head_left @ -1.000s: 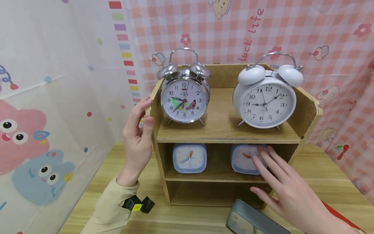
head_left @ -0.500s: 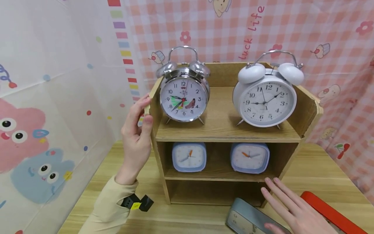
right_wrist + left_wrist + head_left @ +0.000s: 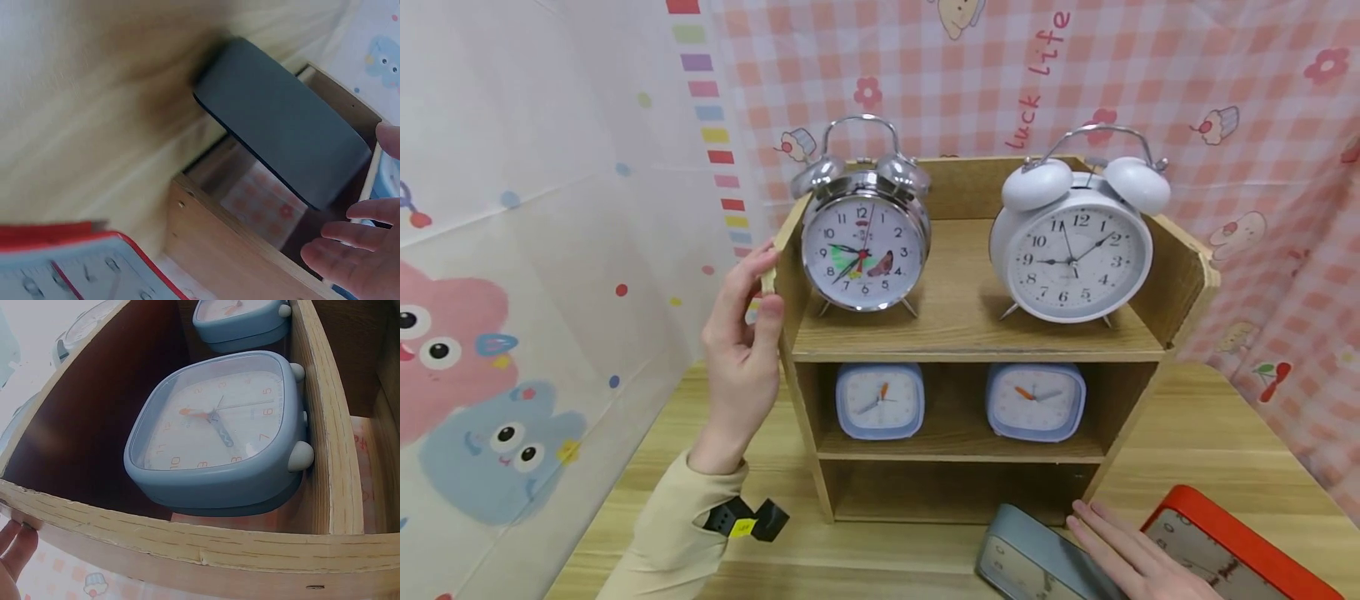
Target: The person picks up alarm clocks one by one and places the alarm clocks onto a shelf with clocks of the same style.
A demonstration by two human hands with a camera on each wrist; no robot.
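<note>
My left hand [image 3: 741, 358] holds the front edge of the left side panel of a small wooden shelf [image 3: 977, 354]; its fingers show low in the left wrist view. On the top board stand a silver twin-bell alarm clock [image 3: 865, 254] and a white twin-bell one [image 3: 1075, 254]. The middle shelf bears two blue alarm clocks, a left one [image 3: 880, 402] and a right one [image 3: 1036, 402]. With fingers extended, my right hand [image 3: 1138, 554] is beside a grey clock [image 3: 1037, 554], which lies before the shelf. Whether they touch I cannot tell.
A red clock [image 3: 1243, 537] lies right of my right hand on the wood-grain table [image 3: 760, 567]. Behind the shelf hangs a pink checked cloth [image 3: 940, 75]. A white cloth with cartoon figures [image 3: 580, 250] hangs on the left.
My right hand has left the right blue clock and moved down toward the grey clock, uncovering the blue clock's face and the red clock. My left hand stays at the shelf's side panel.
</note>
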